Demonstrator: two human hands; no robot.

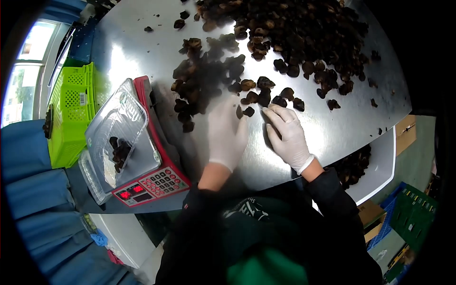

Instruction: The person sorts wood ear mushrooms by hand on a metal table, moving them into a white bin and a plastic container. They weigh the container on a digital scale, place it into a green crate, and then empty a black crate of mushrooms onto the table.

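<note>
Dark brown, dried mushroom-like pieces [289, 28] form a large pile on the metal table [266, 159], with a looser group [199, 78] to its left. My left hand [227, 135], in a white glove, is over the table beside that looser group; a blurred patch covers its fingers. My right hand [287, 133], also gloved, has its fingertips at a small dark piece [279, 101]; whether it grips the piece is not clear. On the left, a red scale [156, 183] bears a clear plastic container [121, 114] with a few dark pieces [119, 153] in it.
A bright green basket [71, 114] stands left of the scale. At the lower right, below the table edge, is a white bin [382, 164] with more dark pieces. Cardboard boxes [406, 133] and a blue crate [392, 209] are further right. Blue curtains [33, 190] hang at the left.
</note>
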